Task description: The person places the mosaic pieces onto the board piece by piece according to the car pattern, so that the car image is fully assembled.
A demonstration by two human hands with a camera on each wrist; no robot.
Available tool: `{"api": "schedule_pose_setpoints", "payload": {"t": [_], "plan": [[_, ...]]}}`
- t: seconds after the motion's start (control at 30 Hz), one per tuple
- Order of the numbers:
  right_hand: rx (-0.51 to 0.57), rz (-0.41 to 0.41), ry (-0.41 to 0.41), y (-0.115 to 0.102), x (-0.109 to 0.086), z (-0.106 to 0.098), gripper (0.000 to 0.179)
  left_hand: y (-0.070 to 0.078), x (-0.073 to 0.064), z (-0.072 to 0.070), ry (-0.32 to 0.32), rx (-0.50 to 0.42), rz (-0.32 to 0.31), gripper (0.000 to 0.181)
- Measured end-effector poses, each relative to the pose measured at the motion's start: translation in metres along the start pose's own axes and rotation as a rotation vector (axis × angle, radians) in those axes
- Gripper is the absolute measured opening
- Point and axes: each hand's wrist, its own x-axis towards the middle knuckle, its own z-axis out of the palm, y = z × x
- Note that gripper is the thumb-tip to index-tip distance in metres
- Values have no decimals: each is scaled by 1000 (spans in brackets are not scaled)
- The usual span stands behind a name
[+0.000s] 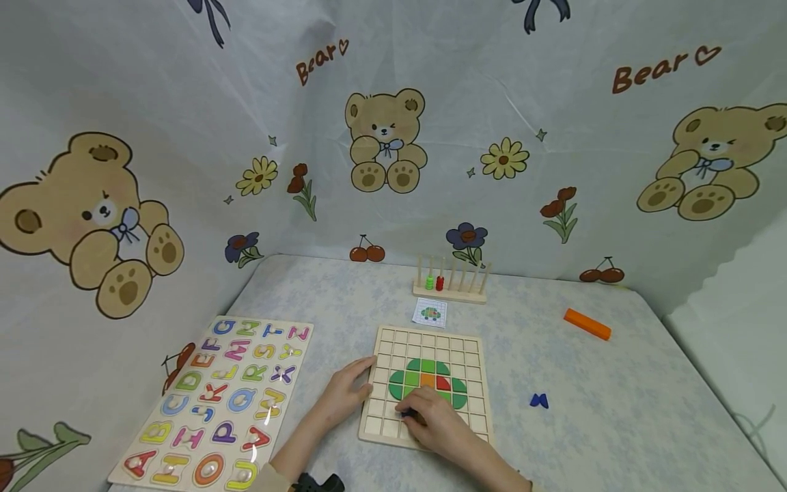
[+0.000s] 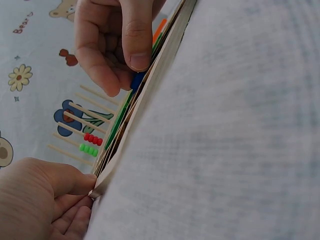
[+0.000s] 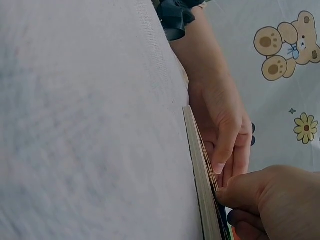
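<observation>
A square wooden grid board point(image 1: 381, 427) lies flat before me, with green, orange and red pieces point(image 1: 428, 365) set in its middle cells. My left hand point(image 1: 341, 396) holds the board's left edge, its thumb and fingers at the rim in the left wrist view. Over the lower cells, my right hand point(image 1: 438, 420) pinches a small dark blue piece point(image 2: 137, 81) against the board's surface. The hand hides part of the coloured pattern and, in the head view, most of the blue piece. Two more blue pieces point(image 1: 539, 401) lie on the table to the right.
Left of the board lies an alphabet puzzle board point(image 1: 203, 410). Behind the grid are a small pattern card point(image 1: 430, 312) and a peg rack point(image 1: 451, 294) with green and red beads. An orange bar point(image 1: 587, 324) rests at the right. A bear-print cloth hangs behind the table.
</observation>
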Motion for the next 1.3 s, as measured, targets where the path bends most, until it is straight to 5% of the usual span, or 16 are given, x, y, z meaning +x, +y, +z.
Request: {"api": "schedule_pose_setpoints", "payload": {"t": [0.4, 1.0, 1.3], "plan": [[54, 14, 0, 3, -1, 0, 19, 1, 0, 0, 7, 14, -6, 49], [122, 145, -53, 3, -1, -3, 18, 0, -1, 1, -11, 7, -6, 49], [195, 192, 0, -3, -3, -28, 21, 0, -1, 1, -10, 5, -4, 50]]}}
